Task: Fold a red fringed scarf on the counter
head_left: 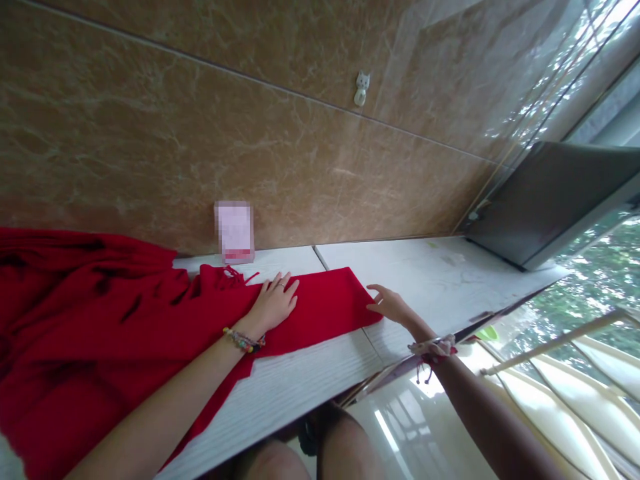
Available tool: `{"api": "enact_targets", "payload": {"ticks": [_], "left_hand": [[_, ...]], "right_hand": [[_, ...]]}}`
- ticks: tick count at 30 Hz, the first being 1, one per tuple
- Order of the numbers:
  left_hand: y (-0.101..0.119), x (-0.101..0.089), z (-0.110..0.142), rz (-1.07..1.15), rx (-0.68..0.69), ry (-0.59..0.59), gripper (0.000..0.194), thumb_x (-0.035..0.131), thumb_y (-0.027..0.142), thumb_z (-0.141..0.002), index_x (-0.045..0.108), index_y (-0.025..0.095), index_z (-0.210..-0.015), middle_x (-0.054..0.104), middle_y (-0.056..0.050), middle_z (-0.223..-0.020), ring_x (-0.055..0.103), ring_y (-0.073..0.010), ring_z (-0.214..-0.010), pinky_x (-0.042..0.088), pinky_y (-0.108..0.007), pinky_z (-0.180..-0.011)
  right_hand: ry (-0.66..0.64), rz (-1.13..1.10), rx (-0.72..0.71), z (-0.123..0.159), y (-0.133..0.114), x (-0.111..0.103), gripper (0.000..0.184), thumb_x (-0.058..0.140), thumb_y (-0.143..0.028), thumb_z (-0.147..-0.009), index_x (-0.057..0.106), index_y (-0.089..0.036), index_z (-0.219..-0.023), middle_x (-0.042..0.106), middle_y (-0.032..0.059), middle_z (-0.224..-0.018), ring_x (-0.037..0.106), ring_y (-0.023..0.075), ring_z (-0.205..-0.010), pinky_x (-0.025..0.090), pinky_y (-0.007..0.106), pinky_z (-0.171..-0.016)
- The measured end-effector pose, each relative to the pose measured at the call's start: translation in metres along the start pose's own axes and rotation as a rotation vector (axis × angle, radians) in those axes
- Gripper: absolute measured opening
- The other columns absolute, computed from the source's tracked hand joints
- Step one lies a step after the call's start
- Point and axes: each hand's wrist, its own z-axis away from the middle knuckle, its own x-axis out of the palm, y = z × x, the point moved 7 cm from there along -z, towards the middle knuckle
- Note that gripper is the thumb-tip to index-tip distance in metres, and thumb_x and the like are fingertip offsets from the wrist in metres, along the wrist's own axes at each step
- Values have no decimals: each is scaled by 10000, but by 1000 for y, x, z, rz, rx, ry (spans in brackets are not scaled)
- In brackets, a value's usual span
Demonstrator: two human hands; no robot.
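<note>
A red garment [150,327] spreads over the left side of the white counter, bunched into folds there. One part of it, like a sleeve [325,303], lies flat and smooth toward the right. My left hand [275,303] rests palm down on the near end of this flat part, fingers stretched out. At its far end, my right hand [390,305] is beside the edge, with thumb and fingers apart and the fingertips touching or just off the cloth; I cannot tell which. Thin red cords [243,275] show by the folds above my left wrist.
A pinkish box [235,232], blurred out, stands against the brown marbled wall [300,167]. A small white cat-shaped figure [361,89] sticks to the wall. To the right, a dark grey panel-like object [560,200] stands on the white counter [425,267]. A pale railing [560,347] lies beyond.
</note>
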Motion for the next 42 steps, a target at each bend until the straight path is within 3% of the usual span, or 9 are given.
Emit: {"api": "enact_targets", "payload": {"ticks": [3,6,12,14,19,23,31,36,42], "left_hand": [[44,-12,13,40,387,10,376,409,301,-876,506,195,-1222,506,-99,-1279,449,-229,-1174,338,-381,-975],[71,-16,27,31,525,-78,426,519,410,-808,550,188,-1171,588,-106,-1148,541,-245,-1037,437,-353,-842],[68,-24,24,117,459,-169,311,428,166,-850,580,186,-1121,638,-59,-1069,587,-163,-944,442,-259,-827],[63,-26,21,129,424,-181,308,420,127,-839,599,182,-1083,645,-54,-1057,585,-160,-951,429,-259,-856],[64,-24,25,123,397,-209,289,534,300,-808,597,194,-1070,630,-67,-1039,584,-197,-939,460,-280,-790],[64,-20,27,144,387,-225,197,501,220,-820,634,185,-961,643,-66,-982,588,-188,-904,457,-279,-776],[42,-20,14,475,242,-131,168,478,170,-790,642,172,-825,678,-29,-867,599,-147,-805,433,-258,-793],[32,-18,10,520,159,-125,150,466,184,-768,615,167,-758,670,-30,-813,599,-152,-761,443,-267,-749],[31,-17,10,536,137,-120,140,448,186,-756,586,170,-736,659,-28,-787,593,-152,-734,443,-269,-724]], "right_hand": [[44,-11,6,2,-1,-2,456,609,-75,-654,566,-181,-1095,645,-27,-685,600,120,-606,477,226,-594],[66,-44,-70,6,-4,-4,440,580,-81,-688,551,-179,-1115,656,12,-797,610,123,-632,501,249,-611],[96,-97,-555,38,-19,-6,441,632,-218,-718,532,-214,-1148,571,100,-1126,569,203,-997,498,370,-819],[102,-78,-631,49,-22,-3,472,645,-233,-722,515,-209,-1175,547,114,-1162,536,211,-1058,461,393,-887],[138,68,-596,56,-28,4,364,612,-208,-765,566,-183,-1126,565,126,-1150,551,215,-1027,474,372,-852],[197,223,-605,54,-33,2,171,523,-188,-835,661,-208,-934,639,92,-1018,589,207,-930,458,389,-826],[194,200,-636,61,-37,1,310,581,-314,-810,585,-211,-1102,597,101,-1134,528,220,-1050,412,403,-878],[245,210,-580,53,-38,5,184,514,-223,-843,639,-204,-978,640,93,-1029,572,205,-954,426,377,-852],[229,171,-505,39,-24,-1,240,482,-94,-795,647,-201,-934,651,73,-956,585,191,-893,462,340,-815]]}}
